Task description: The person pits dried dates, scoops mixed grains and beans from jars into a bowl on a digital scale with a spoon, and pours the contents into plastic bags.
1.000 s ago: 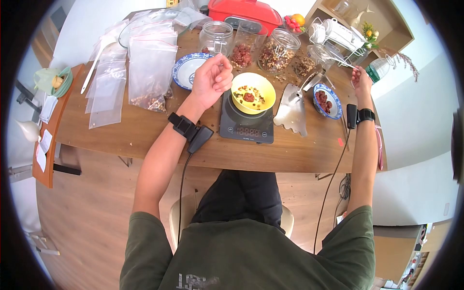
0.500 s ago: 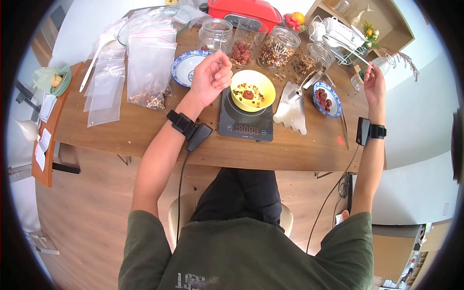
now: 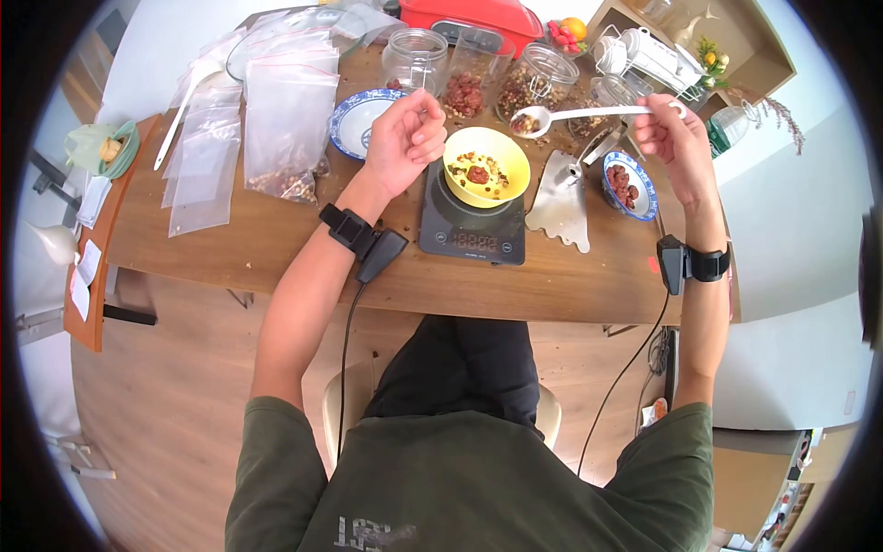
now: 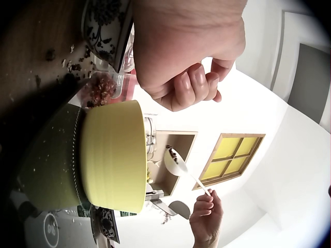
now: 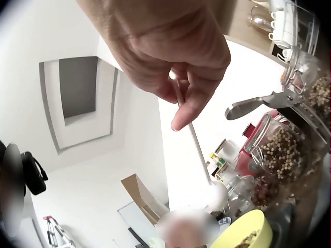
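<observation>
In my right hand (image 3: 676, 147) I pinch a long white spoon (image 3: 598, 111) by its handle. The spoon's bowl points left with small dark and reddish pieces in it, in front of the jars. My left hand (image 3: 402, 147) hovers at the left of a yellow bowl (image 3: 487, 195), its fingers loosely curled and holding nothing; the left wrist view shows that hand (image 4: 191, 41) above the bowl (image 4: 114, 155). The bowl stands on a black scale (image 3: 474, 243), with mixed grains and a red clump inside.
Glass jars (image 3: 414, 63) of grains and red pieces line the back. A metal scraper (image 3: 561, 207) and a blue-patterned bowl (image 3: 631, 187) of red pieces lie right of the scale. At the left are a blue-rimmed plate (image 3: 342, 138), plastic bags (image 3: 290, 110) and another spoon (image 3: 181, 120).
My right hand has turned and brought the spoon leftward, so its loaded bowl now hangs in front of the jars. The left hand has stayed almost still.
</observation>
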